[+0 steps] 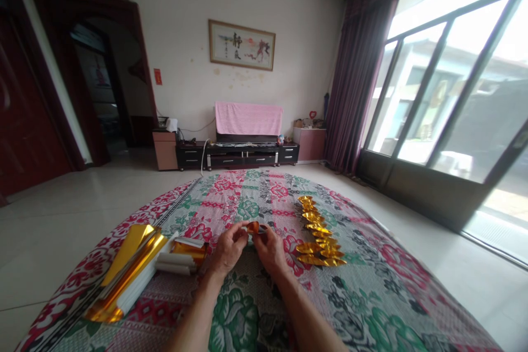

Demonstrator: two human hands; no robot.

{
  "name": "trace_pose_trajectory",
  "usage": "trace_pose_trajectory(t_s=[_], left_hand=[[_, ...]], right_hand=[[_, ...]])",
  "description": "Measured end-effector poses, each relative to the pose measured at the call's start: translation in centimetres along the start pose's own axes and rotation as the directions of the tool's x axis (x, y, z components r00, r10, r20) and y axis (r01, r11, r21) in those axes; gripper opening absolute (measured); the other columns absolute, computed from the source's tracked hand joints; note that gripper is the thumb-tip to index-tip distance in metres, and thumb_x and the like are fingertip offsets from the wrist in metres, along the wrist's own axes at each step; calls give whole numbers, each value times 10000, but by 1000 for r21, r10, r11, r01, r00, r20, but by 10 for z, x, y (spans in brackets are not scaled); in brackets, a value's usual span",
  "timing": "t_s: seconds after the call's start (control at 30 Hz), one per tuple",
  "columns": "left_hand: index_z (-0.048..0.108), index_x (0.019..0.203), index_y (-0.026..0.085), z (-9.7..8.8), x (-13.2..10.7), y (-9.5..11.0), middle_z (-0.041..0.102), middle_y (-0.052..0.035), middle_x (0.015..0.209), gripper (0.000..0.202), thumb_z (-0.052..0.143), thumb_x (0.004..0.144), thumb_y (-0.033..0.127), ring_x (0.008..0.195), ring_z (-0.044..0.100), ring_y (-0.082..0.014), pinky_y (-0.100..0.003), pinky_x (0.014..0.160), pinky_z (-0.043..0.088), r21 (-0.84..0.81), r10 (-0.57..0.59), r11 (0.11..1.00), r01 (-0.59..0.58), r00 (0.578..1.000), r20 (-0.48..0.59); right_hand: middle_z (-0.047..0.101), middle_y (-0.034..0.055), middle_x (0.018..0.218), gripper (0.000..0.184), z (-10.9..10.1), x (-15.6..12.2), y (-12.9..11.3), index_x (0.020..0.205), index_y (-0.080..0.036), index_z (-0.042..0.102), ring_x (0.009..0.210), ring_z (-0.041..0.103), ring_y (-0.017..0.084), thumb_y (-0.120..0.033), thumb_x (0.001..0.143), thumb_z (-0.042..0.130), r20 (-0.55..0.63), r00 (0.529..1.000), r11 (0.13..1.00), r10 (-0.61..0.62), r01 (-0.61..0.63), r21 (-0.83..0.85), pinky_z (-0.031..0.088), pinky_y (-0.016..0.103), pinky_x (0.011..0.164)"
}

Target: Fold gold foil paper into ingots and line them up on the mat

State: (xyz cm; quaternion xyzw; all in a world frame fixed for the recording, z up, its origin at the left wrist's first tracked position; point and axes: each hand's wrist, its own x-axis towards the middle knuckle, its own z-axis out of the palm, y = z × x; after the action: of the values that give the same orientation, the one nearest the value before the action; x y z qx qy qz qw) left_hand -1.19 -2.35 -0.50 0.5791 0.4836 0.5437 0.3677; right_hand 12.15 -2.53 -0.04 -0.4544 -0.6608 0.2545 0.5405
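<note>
My left hand (228,250) and my right hand (270,249) meet over a flowered cloth (363,297), fingers pinched together on a small folded piece of gold foil paper (253,227). Both hands are closed on it from either side. A row of several finished gold foil folds (317,231) lies just to the right of my right hand. To the left of my left hand lies a stack of gold foil sheets (127,272) with a few rolled white and gold pieces (181,258) beside it.
The cloth covers a round surface over a pale tiled floor (61,214). A low dark TV cabinet (239,155) with a pink cover stands against the far wall. Large windows (454,99) and purple curtains are on the right, dark wooden doors on the left.
</note>
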Motion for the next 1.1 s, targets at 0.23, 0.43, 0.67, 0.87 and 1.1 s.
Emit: trace_pose_trajectory(t_s=[0.23, 0.43, 0.67, 0.87, 1.1], left_hand=[[543, 1118, 188, 1, 0, -1, 584, 14, 709, 422, 536, 711, 299, 589, 525, -110, -226, 581, 442, 31, 19, 999, -19, 1000, -1], [502, 1185, 139, 2, -3, 6, 594, 8, 703, 529, 581, 701, 339, 576, 539, -102, -206, 557, 441, -40, 24, 999, -27, 997, -72], [676, 915, 176, -1, -5, 14, 680, -49, 900, 288, 564, 716, 352, 838, 608, -186, -278, 761, 478, 91, 76, 993, -76, 997, -3], [682, 825, 161, -1, 0, 4, 687, -25, 760, 271, 549, 715, 370, 725, 614, -172, -259, 671, 478, 15, 12, 1000, -12, 999, -30], [653, 841, 130, -2, 0, 6, 686, -36, 726, 336, 609, 656, 407, 690, 636, -180, -248, 593, 475, -212, -171, 966, 147, 980, -103]], right_hand=[[569, -18, 551, 189, 0, -1, -2, 747, -156, 621, 477, 462, 107, -295, 742, 493, -39, 999, 998, 32, -34, -51, 345, 201, 471], [482, -47, 492, 185, 2, -2, 3, 641, -168, 543, 452, 388, 87, -318, 743, 502, -77, 997, 997, 24, -29, -66, 293, 192, 445], [507, -31, 545, 184, 2, -4, -3, 624, -177, 547, 508, 440, 97, -269, 762, 468, 40, 992, 976, -118, 123, -182, 335, 196, 488], [601, 33, 839, 223, 5, -3, 4, 929, -163, 561, 656, 551, 118, -259, 734, 513, -56, 997, 997, -62, 59, -56, 433, 206, 546], [576, 49, 875, 157, 1, -1, 1, 872, -176, 562, 745, 552, 136, -210, 729, 506, -174, 979, 992, -103, 87, -96, 455, 224, 585]])
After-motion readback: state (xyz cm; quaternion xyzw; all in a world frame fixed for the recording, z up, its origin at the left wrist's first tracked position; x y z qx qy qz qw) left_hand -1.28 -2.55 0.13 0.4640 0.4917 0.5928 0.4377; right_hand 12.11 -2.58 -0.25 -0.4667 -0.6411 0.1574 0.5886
